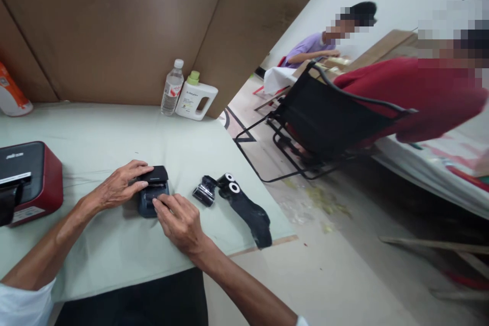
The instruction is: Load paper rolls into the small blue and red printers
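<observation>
A small dark portable printer [150, 200] lies on the table in front of me, its black lid [156, 175] raised at the far side. My left hand [121, 183] holds the lid's left edge, with the thumb below and the fingers above. On the near right of the printer, my right hand [179, 219] has its fingers curled together at the opening; whatever they pinch, if anything, is hidden. To the right lie a shiny black-wrapped roll [205, 192], two small rolls with white-ringed ends [234, 187] and a crumpled black sock-like cloth [252, 216].
A red and black label printer [42, 178] stands at the left. Along the cardboard screen [114, 30] are a water bottle [172, 89], a white jug [196, 99] and an orange-labelled bottle [13, 91]. A person in red sits in a black folding chair [324, 107]; another person in purple sits beyond.
</observation>
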The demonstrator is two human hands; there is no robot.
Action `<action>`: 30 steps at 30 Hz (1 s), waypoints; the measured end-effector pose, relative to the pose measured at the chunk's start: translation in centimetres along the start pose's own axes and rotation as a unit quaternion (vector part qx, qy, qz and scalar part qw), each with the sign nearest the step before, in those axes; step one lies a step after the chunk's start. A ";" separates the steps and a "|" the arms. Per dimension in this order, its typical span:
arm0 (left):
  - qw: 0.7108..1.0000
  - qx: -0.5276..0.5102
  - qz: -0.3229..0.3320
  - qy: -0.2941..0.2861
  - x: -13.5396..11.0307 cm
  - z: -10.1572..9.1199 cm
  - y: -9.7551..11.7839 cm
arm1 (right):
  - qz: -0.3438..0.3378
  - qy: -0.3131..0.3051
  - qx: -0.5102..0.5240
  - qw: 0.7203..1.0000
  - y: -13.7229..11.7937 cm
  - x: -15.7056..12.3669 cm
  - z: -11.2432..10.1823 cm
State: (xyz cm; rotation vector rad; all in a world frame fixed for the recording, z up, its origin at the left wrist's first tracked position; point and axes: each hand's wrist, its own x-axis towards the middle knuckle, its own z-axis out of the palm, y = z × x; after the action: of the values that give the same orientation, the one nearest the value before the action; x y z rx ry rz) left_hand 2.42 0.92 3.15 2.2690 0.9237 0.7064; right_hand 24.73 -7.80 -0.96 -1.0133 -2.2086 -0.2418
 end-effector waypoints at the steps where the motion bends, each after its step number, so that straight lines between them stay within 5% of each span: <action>1: 1.000 0.008 0.000 -0.001 -0.1 0.0 0.0 | 0.002 0.001 0.002 1.000 0.0 -0.1 0.1; 10: 0.999 0.036 0.008 -0.006 -0.5 0.2 -0.1 | 0.013 -0.004 -0.001 1.000 0.0 0.5 -0.2; 17: 0.999 0.042 0.002 -0.008 -0.4 0.1 0.3 | -0.005 0.050 0.003 0.999 -0.7 0.8 -0.5; 30: 0.998 0.058 0.022 0.001 -0.6 0.4 -0.6 | 0.050 0.005 0.017 0.999 0.7 0.4 -0.6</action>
State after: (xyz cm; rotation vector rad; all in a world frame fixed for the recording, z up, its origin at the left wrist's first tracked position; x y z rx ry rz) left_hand 2.08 0.67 2.29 2.3974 0.9388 0.6898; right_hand 25.38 -7.39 -0.30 -1.0980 -2.1395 -0.1627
